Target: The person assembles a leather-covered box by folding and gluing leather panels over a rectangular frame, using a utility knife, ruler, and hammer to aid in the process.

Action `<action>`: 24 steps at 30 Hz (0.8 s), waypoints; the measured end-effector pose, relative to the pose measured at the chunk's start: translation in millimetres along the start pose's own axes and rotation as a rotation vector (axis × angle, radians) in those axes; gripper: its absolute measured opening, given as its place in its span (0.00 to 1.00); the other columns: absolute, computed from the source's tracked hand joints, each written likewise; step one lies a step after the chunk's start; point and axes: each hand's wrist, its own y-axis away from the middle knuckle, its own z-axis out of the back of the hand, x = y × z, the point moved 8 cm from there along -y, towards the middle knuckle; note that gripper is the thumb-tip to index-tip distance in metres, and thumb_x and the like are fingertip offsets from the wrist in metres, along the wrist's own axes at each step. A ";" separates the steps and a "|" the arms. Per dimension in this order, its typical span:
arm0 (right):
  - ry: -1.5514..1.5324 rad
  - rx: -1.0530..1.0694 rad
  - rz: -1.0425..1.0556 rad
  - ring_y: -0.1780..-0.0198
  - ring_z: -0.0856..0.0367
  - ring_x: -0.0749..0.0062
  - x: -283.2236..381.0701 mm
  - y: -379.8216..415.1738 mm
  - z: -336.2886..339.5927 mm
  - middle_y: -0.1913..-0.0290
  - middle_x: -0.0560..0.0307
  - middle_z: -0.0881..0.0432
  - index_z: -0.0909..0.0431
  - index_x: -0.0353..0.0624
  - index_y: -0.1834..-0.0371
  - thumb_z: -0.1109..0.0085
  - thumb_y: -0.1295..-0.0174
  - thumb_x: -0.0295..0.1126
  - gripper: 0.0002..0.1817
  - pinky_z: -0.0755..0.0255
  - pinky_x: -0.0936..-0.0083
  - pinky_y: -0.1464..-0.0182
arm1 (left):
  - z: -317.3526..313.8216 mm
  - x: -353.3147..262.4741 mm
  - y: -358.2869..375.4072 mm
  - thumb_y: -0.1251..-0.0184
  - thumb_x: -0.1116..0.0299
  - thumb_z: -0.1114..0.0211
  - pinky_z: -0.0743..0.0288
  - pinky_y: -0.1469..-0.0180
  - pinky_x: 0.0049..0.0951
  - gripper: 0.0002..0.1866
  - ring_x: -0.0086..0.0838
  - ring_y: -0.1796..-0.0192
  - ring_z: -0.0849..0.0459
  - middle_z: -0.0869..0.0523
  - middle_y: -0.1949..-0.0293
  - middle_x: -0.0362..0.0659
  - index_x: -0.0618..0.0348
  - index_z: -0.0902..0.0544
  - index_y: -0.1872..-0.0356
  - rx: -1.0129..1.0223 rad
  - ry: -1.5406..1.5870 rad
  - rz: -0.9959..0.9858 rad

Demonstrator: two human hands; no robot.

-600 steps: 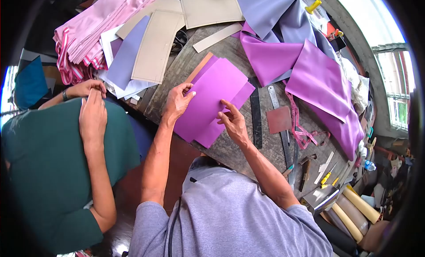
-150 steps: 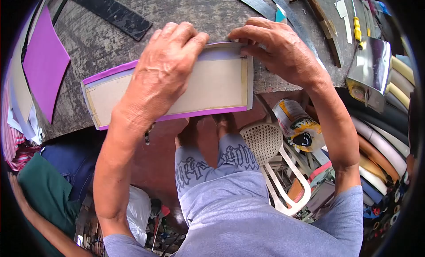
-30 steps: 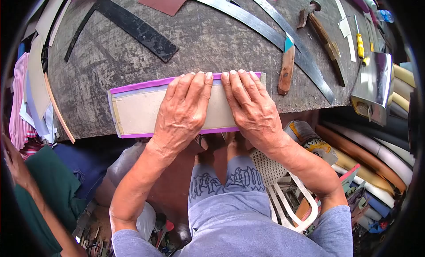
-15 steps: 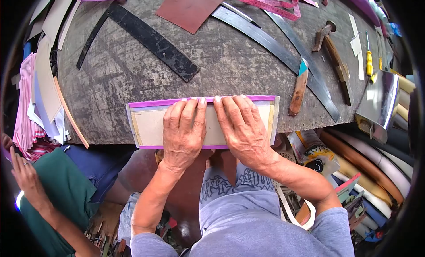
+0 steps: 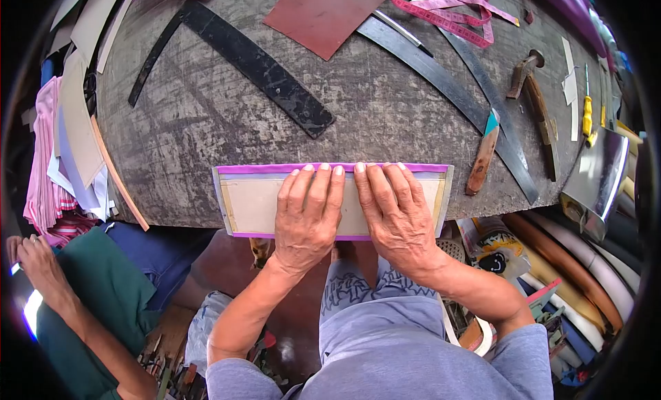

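A long beige panel point(image 5: 258, 201) with purple top and bottom edges lies at the front edge of the worn table, its lower part past that edge. My left hand point(image 5: 310, 210) rests flat on it left of the middle, fingertips on the purple top strip. Just right of the middle, my right hand point(image 5: 396, 210) lies the same way, fingers extended along the strip. The two hands are a small gap apart, palms down, and neither grasps anything. Yellowish strips run down both ends of the panel.
On the table point(image 5: 206, 131) lie a black strap point(image 5: 258, 69), a reddish-brown sheet point(image 5: 323, 17), metal rulers point(image 5: 427, 73), a wooden-handled knife point(image 5: 482, 159), a hammer point(image 5: 533, 90), a yellow screwdriver point(image 5: 587, 114) and a pink tape measure point(image 5: 454, 17). Another person's hand point(image 5: 43, 265) is at left.
The table and its items appear shifted slightly right and down in the view. My hands still lie on the panel's top edge. The other person's hand at left has changed position.
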 end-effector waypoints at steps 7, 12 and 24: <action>-0.062 0.025 -0.043 0.31 0.29 0.48 0.2 -3.6 3.3 0.32 0.46 0.30 0.31 0.34 0.26 0.46 0.40 0.35 0.36 0.37 0.50 0.24 | 9.5 23.0 8.6 0.30 0.57 0.31 0.30 0.32 0.48 0.29 0.51 0.34 0.27 0.24 0.38 0.54 0.66 0.21 0.35 -0.030 -0.032 0.206; 0.024 0.066 -0.034 0.32 0.30 0.47 5.1 -5.2 2.9 0.32 0.46 0.30 0.31 0.35 0.26 0.45 0.40 0.35 0.36 0.38 0.49 0.24 | 8.1 17.3 7.1 0.31 0.58 0.30 0.30 0.31 0.48 0.30 0.50 0.33 0.27 0.25 0.36 0.54 0.66 0.21 0.34 -0.001 -0.098 0.170; -0.019 0.051 -0.004 0.31 0.31 0.50 42.2 -33.6 -2.5 0.31 0.48 0.31 0.33 0.37 0.23 0.43 0.40 0.36 0.38 0.40 0.44 0.23 | 28.6 56.7 26.2 0.29 0.57 0.32 0.34 0.28 0.53 0.31 0.55 0.29 0.30 0.27 0.34 0.57 0.64 0.23 0.31 -0.005 -0.048 0.281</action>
